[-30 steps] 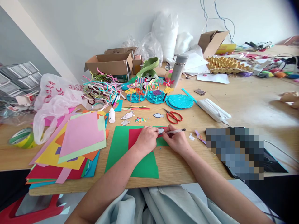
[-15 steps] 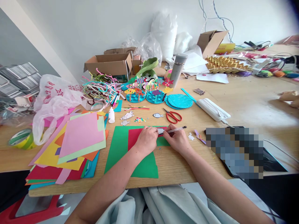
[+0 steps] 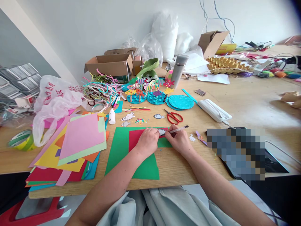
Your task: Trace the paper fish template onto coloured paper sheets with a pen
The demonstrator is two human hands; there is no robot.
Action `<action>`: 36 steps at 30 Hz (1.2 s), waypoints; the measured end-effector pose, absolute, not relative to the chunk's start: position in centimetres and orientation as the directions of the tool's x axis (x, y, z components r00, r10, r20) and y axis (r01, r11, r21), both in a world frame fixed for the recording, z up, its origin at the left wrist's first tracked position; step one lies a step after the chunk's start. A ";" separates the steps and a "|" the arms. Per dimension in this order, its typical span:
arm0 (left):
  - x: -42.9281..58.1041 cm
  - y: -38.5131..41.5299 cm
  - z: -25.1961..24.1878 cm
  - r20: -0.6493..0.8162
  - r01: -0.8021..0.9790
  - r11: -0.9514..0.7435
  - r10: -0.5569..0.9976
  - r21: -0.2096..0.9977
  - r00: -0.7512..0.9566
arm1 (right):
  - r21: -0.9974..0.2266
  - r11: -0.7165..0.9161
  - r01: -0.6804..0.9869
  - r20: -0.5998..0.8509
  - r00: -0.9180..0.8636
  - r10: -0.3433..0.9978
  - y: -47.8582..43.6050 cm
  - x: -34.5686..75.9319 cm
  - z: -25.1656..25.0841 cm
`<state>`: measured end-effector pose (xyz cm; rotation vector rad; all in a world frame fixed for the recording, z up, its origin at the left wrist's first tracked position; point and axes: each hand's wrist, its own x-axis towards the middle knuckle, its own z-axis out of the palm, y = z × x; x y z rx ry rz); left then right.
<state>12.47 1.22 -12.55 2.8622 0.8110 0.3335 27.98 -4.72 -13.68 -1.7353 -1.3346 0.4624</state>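
My right hand [image 3: 179,139] is closed round a pen [image 3: 182,128], its tip end low over a small grey paper fish cutout [image 3: 161,132]. My left hand [image 3: 149,138] presses that cutout down with its fingers drawn together, and hides part of it. Under the cutout lies a sheet of red paper [image 3: 134,137], which rests on a larger green sheet [image 3: 120,157]. Just beyond my hands are another paper fish [image 3: 159,116], red-handled scissors [image 3: 174,118] and two pale fish cutouts to the left.
A stack of coloured paper [image 3: 78,135] lies at left, near a white glue bottle [image 3: 112,116]. Behind are pipe cleaners [image 3: 101,89], blue discs [image 3: 181,102] and a grey flask [image 3: 180,70]. A power strip [image 3: 215,110] and pixelated dark device [image 3: 235,153] lie at right.
My right hand and the pen have shifted very slightly to the right along the fish cutout. The left hand stays in place on the paper.
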 end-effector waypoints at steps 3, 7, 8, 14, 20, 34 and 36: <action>12.5 1.2 -12.6 0.169 0.497 -0.842 0.531 0.209 0.830 | -0.820 -0.042 0.571 0.202 0.357 0.912 -4.7 27.9 -13.6; 12.6 1.3 -12.9 0.161 0.502 -0.841 0.534 0.204 0.830 | -0.815 -0.055 0.576 0.195 0.362 0.911 -4.7 28.0 -13.7; 12.6 1.3 -12.9 0.160 0.504 -0.841 0.535 0.199 0.829 | -0.813 -0.057 0.580 0.197 0.366 0.910 -4.7 28.0 -13.7; 12.6 1.2 -12.6 0.155 0.509 -0.844 0.532 0.169 0.832 | -0.813 -0.066 0.579 0.195 0.378 0.905 -4.8 28.0 -13.5; 12.7 1.0 -12.5 0.150 0.512 -0.845 0.532 0.157 0.833 | -0.810 -0.061 0.583 0.215 0.392 0.894 -4.8 28.1 -13.3; 12.7 1.0 -12.3 0.145 0.505 -0.849 0.525 0.156 0.839 | -0.827 -0.096 0.555 0.179 0.421 0.889 -4.7 28.3 -13.7; 12.7 0.9 -12.2 0.144 0.508 -0.847 0.528 0.158 0.837 | -0.827 -0.104 0.553 0.173 0.426 0.888 -4.6 28.4 -13.7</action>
